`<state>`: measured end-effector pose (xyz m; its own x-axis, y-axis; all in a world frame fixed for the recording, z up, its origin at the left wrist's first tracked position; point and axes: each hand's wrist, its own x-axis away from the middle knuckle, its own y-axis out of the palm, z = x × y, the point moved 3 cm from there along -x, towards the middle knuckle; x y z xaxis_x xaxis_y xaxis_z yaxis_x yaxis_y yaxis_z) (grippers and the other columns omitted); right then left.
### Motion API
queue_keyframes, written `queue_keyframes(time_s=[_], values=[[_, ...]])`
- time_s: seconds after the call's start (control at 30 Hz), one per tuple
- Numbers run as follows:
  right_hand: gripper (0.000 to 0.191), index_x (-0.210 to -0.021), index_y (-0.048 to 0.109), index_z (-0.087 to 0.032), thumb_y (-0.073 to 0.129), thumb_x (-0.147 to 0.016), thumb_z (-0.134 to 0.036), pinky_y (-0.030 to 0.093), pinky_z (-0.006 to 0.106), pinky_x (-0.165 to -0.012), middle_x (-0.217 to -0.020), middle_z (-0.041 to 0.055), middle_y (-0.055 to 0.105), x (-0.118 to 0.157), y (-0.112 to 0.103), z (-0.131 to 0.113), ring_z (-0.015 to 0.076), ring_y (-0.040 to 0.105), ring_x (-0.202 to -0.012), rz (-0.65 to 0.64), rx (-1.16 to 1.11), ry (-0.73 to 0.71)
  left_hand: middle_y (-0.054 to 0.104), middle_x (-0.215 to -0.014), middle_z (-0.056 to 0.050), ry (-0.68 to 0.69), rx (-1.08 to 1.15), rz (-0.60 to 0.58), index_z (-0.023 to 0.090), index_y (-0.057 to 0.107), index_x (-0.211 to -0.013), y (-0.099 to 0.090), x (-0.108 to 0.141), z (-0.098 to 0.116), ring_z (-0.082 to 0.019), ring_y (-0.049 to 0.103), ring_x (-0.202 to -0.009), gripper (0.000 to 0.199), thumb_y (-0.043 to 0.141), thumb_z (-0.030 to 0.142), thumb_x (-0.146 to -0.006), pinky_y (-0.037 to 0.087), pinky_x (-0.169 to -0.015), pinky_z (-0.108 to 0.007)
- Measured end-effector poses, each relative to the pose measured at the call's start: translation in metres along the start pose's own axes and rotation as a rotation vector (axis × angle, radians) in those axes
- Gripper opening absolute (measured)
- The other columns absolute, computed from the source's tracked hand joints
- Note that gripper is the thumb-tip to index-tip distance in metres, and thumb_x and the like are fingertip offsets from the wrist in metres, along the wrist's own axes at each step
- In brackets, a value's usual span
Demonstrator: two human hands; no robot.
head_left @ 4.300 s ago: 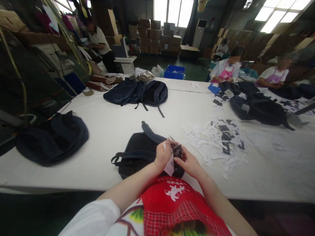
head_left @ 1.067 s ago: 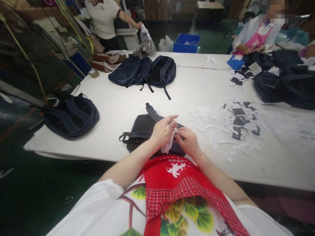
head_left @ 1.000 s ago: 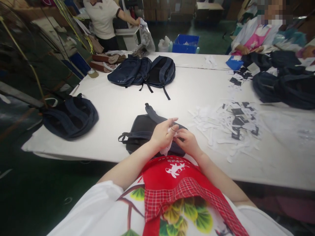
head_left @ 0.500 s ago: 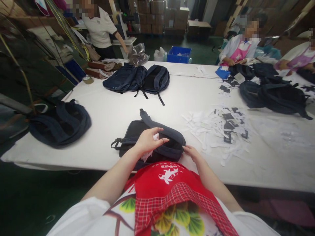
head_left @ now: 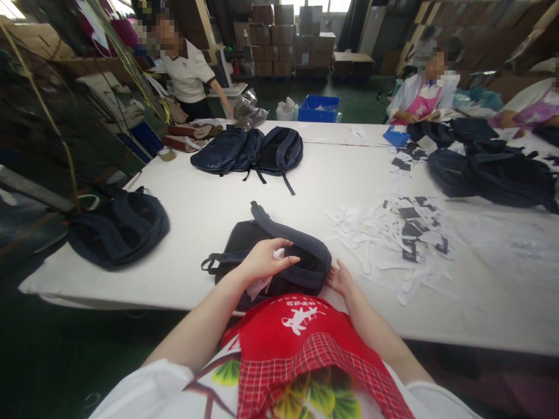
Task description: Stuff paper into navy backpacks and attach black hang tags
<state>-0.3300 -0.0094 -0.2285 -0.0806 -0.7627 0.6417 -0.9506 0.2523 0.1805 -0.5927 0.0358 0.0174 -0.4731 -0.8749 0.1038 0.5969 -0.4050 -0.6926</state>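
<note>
A dark navy backpack [head_left: 301, 244] lies on the white table just in front of the red apron, straps facing up. Over its middle is my left hand [head_left: 271, 259], thumb and index finger apart, with crumpled white material [head_left: 261, 286] held in the palm under the other fingers. At the bag's right end, my right hand [head_left: 340, 278] has its fingertips against the edge, partly behind it, with the thumb raised apart from them.
White strips and dark scraps [head_left: 410, 233] lie to the right. Another backpack [head_left: 120, 228] sits at the left, more backpacks [head_left: 248, 150] farther back. A blue bin [head_left: 318, 109] stands beyond the table [head_left: 209, 198]. People work at the far left and far right.
The camera view has shifted slightly, so the scene sits lower. My right hand has turned, its thumb now raised and its fingers lower along the bag's edge. My left hand keeps its pose.
</note>
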Motion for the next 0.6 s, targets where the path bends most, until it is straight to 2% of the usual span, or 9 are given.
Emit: queue_keyframes(time_s=[0.13, 0.27, 0.33, 0.43, 0.5, 0.6], values=[[0.024, -0.079, 0.063, -0.021, 0.057, -0.083, -0.044, 0.051, 0.035, -0.07, -0.069, 0.0045, 0.066, 0.009, 0.002, -0.003, 0.0205, 0.064, -0.068, -0.111, -0.092, 0.051, 0.073, -0.107, -0.009, 0.028, 0.021, -0.022, 0.017, 0.068, -0.114, 0.002, 0.001, -0.001, -0.025, 0.066, -0.103, 0.05, 0.068, 0.05, -0.078, 0.048, -0.094, -0.034], [0.023, -0.08, 0.064, -0.021, 0.057, -0.082, -0.043, 0.051, 0.032, -0.075, -0.076, 0.0029, 0.07, 0.025, 0.016, -0.028, 0.0182, 0.063, -0.073, -0.255, -0.178, 0.03, 0.071, -0.114, -0.008, 0.104, 0.046, -0.065, 0.019, 0.067, -0.116, 0.003, 0.006, 0.009, -0.024, 0.065, -0.105, 0.055, 0.073, 0.052, -0.072, 0.047, -0.094, -0.032], [0.03, -0.079, 0.065, -0.02, 0.052, -0.084, -0.046, 0.051, 0.032, -0.08, -0.083, 0.0045, 0.071, 0.036, 0.029, -0.047, 0.0185, 0.064, -0.079, -0.352, -0.218, 0.024, 0.071, -0.113, -0.007, 0.154, 0.038, -0.1, 0.02, 0.067, -0.113, 0.003, 0.009, 0.02, -0.024, 0.065, -0.103, 0.053, 0.074, 0.053, -0.071, 0.047, -0.091, -0.03], [0.031, -0.086, 0.069, -0.018, 0.046, -0.084, -0.039, 0.051, 0.034, -0.087, -0.099, 0.0074, 0.073, 0.051, 0.053, -0.074, 0.0196, 0.066, -0.089, -0.511, -0.269, 0.034, 0.072, -0.103, -0.006, 0.18, -0.02, -0.125, 0.02, 0.067, -0.104, 0.003, 0.01, 0.033, -0.023, 0.066, -0.094, 0.048, 0.074, 0.054, -0.07, 0.048, -0.08, -0.029], [0.029, -0.092, 0.07, -0.018, 0.046, -0.082, -0.031, 0.052, 0.033, -0.086, -0.102, 0.0062, 0.073, 0.056, 0.069, -0.086, 0.0179, 0.067, -0.087, -0.586, -0.286, 0.053, 0.072, -0.099, -0.006, 0.164, -0.08, -0.12, 0.02, 0.066, -0.101, 0.002, 0.009, 0.036, -0.023, 0.066, -0.089, 0.048, 0.074, 0.056, -0.07, 0.047, -0.074, -0.028], [0.029, -0.098, 0.07, -0.016, 0.047, -0.082, -0.025, 0.056, 0.031, -0.076, -0.1, 0.0064, 0.074, 0.058, 0.09, -0.093, 0.0156, 0.067, -0.076, -0.669, -0.263, 0.103, 0.071, -0.095, -0.005, 0.091, -0.188, -0.093, 0.021, 0.064, -0.101, -0.001, 0.006, 0.029, -0.023, 0.066, -0.085, 0.051, 0.072, 0.059, -0.069, 0.045, -0.07, -0.028]])
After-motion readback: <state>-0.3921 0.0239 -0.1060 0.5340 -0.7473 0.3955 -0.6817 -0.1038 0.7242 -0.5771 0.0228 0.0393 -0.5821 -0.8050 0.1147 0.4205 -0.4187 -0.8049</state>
